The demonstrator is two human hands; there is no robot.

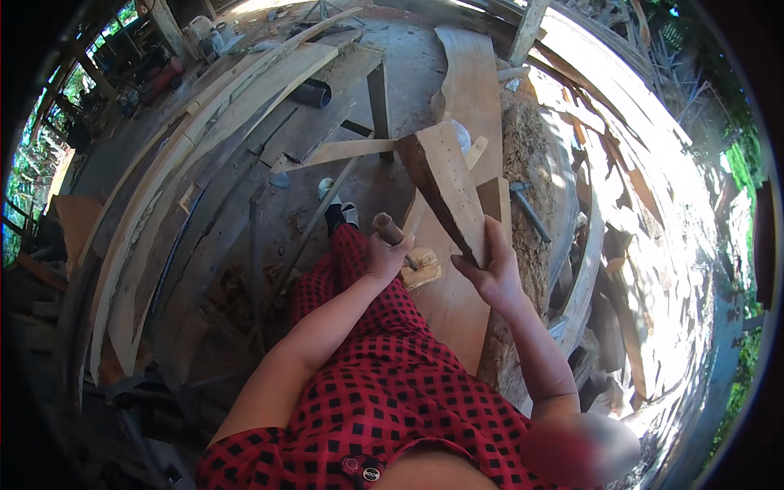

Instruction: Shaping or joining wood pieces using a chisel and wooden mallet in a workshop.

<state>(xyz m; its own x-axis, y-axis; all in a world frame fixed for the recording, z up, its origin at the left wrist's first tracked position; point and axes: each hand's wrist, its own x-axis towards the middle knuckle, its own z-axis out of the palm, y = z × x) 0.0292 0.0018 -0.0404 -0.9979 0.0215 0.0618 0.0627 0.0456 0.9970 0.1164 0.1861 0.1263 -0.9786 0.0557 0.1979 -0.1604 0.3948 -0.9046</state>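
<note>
My left hand point(385, 260) is closed round a tool with a round wooden handle point(388, 229). Its thin dark shank points at a small pale wood block point(420, 269) beside my leg; whether they touch or are joined I cannot tell. My right hand point(498, 278) grips the narrow lower end of a tapered piece of wood point(449, 175), thumb on one side and fingers on the other. One long side of that piece is dark brown, its broad face pale. Its wide end points away from me, above a long brown board point(469, 73).
A hammer point(531, 211) lies on a rough log point(527, 155) at the right. Long curved-looking planks point(220, 102) stretch along the left, near a dark pipe point(312, 93). Scrap wood point(604, 327) is heaped at the right. A wooden post point(529, 31) stands at the back.
</note>
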